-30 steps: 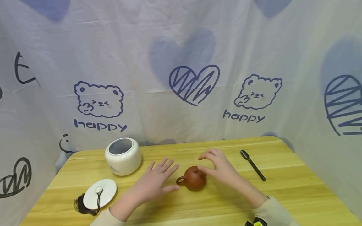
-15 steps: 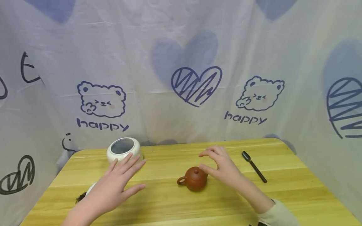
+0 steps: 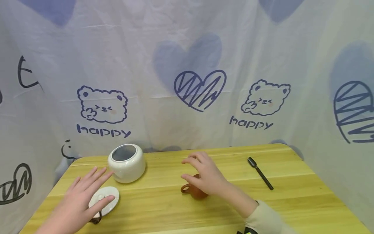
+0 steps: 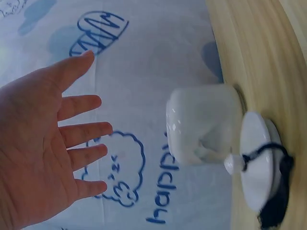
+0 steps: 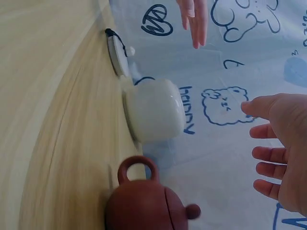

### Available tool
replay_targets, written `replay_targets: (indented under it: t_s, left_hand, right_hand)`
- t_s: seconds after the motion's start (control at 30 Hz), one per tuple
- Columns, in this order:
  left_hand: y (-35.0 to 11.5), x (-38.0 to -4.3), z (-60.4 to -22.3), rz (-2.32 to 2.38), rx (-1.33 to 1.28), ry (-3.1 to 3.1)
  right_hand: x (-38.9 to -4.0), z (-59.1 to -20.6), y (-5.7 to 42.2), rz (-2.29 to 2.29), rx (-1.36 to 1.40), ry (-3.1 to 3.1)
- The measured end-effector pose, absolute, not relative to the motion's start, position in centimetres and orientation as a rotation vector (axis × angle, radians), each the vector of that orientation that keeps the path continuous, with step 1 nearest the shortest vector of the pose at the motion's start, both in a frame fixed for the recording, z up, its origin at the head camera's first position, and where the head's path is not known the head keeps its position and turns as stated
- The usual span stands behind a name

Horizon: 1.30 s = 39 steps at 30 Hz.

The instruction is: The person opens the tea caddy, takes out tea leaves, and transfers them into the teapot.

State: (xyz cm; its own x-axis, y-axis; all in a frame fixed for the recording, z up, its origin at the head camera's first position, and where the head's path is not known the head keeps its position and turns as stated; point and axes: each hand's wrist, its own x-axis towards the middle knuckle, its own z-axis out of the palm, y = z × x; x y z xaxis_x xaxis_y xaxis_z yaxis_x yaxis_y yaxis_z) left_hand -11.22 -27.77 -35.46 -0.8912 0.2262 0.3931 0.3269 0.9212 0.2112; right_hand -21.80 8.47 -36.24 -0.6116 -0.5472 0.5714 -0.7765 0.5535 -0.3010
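My left hand hovers with spread fingers over the white lid, partly covering it in the head view. A dark cord and tassel hang from the lid's knob. Behind the lid stands the white ceramic jar, its mouth uncovered. My right hand is held above the reddish-brown teapot, fingers loosely bent and holding nothing. It hides much of the teapot in the head view. In the right wrist view the teapot's loop handle and lid knob show, with that hand apart from them.
A black spoon-like tool lies on the right of the wooden table. A white cloth with blue hearts and bear drawings hangs behind the table and along both sides.
My left hand has swung left from beside the teapot, passing in front of the jar, to over the lid. My right hand has moved left across the teapot. The objects stay in place.
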Motion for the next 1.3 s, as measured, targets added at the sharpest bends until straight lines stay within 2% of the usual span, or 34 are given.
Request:
replay_targets:
  t_s: [0.37,0.67,1.03,1.3]
  left_hand:
    - [-30.3,-11.4,-37.1,-0.235,-0.328,-2.747]
    - [-32.2,-11.8,-39.8,-0.124,-0.441,-2.566]
    - [-33.2,-13.0,-41.8,-0.079,-0.202,-2.913]
    - [-33.6,-13.9,-42.8,-0.114,-0.122,-3.02]
  right_hand:
    - [-22.3,-36.5,3.9,0.779,1.073,-2.57]
    - [-23.9,-36.7,0.4,0.702,1.032,-2.665]
    - [-26.5,-37.4,-3.6,0.718,0.995,-2.752]
    - [-28.2,-37.8,-6.5,0.618,0.995,-2.773]
